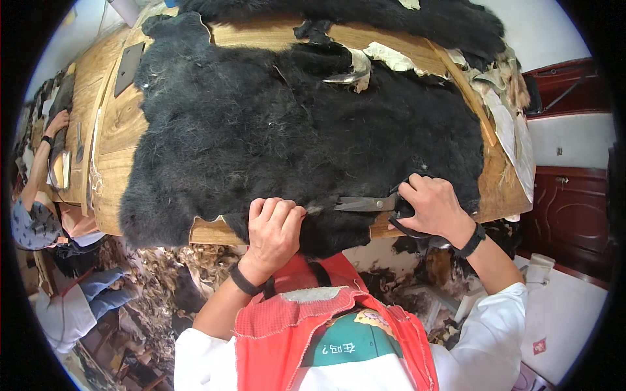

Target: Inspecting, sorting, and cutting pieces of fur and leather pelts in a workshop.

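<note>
A large black fur pelt [261, 130] lies spread over a wooden table [117, 133], its near edge hanging over the front. My left hand [274, 228] is closed on that near edge, knuckles up. To its right, my right hand [430, 207] grips a pair of dark metal scissors [365, 204] by the handles. The blades point left toward my left hand and rest on or just above the fur; which of the two I cannot tell. Below the blades, a flap of black fur [332, 231] hangs between my hands.
A second black fur [365, 16] and a curved knife [349, 78] lie farther back. A wooden strip [463, 91] runs along the right side, with pale hide scraps [512, 124] beyond. Fur scraps [189, 274] cover the floor. At far left, another person's hand [60, 122] works at the table.
</note>
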Demonstrator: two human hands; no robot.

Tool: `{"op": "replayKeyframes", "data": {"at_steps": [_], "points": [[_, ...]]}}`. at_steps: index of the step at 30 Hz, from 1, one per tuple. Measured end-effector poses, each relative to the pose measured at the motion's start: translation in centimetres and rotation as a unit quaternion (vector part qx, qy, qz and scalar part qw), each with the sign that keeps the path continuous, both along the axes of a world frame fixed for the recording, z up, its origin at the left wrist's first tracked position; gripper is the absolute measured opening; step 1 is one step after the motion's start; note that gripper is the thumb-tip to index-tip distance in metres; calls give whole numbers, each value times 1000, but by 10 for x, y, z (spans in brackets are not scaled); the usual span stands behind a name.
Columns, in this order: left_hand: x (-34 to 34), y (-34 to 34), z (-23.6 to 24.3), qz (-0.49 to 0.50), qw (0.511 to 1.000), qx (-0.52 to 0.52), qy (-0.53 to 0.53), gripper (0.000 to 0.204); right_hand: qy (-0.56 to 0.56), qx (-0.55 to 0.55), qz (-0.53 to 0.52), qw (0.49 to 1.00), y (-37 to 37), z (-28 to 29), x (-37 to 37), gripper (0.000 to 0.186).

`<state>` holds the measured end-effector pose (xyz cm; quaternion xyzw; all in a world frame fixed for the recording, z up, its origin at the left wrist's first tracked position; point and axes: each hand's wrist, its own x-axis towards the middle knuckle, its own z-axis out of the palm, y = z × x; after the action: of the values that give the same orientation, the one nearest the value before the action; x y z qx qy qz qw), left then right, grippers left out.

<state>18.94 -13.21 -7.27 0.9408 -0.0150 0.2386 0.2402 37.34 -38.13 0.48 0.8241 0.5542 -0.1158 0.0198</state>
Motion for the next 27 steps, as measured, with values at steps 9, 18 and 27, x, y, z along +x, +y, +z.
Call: {"op": "replayKeyframes", "data": {"at_steps": [9,18,27], "points": [[1,0,0,-5,999,-32,-12,20,10,30,25,999,7,-18,5,51],[-12,-4,-9,46,996,-67,47,21,14,8,57,998,-14,-25,4,47],[-3,-12,-14,-55,997,2,47,20,222,-54,-137,964,1,18,-23,56]]}}
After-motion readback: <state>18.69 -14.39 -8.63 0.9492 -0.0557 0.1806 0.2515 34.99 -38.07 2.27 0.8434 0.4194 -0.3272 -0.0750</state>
